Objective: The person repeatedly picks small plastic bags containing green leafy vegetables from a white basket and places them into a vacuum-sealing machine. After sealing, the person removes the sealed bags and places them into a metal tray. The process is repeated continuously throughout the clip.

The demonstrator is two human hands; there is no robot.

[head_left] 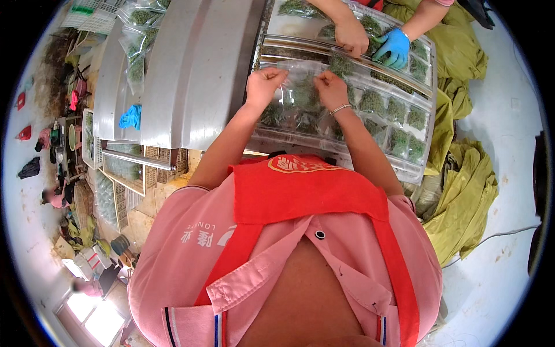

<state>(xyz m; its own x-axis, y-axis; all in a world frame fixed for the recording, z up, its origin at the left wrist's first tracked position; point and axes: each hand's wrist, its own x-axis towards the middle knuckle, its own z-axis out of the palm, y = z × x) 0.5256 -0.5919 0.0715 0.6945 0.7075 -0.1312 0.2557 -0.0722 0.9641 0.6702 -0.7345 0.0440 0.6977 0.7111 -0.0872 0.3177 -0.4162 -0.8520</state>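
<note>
Head view. Clear plastic bag (300, 95), one, green leafy fill; lies toward the left edge of the machine bed (292, 26), near side. Handling, as judged: light, limp, slippery film, crushable contents; best held by the mouth's corners. Left hand (267, 87): grip pinched on left mouth corner. Right hand (332, 91): grip pinched at right. Beyond: metal bar (295, 42); co-worker's blue-gloved hand (394, 47).

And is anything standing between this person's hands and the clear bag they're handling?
Nothing visible. The left hand and right hand both have their fingers on the clear bag, near its upper edge. The co-worker's bare hand and blue-gloved hand are beyond it, toward the upper right, not in between.
</note>
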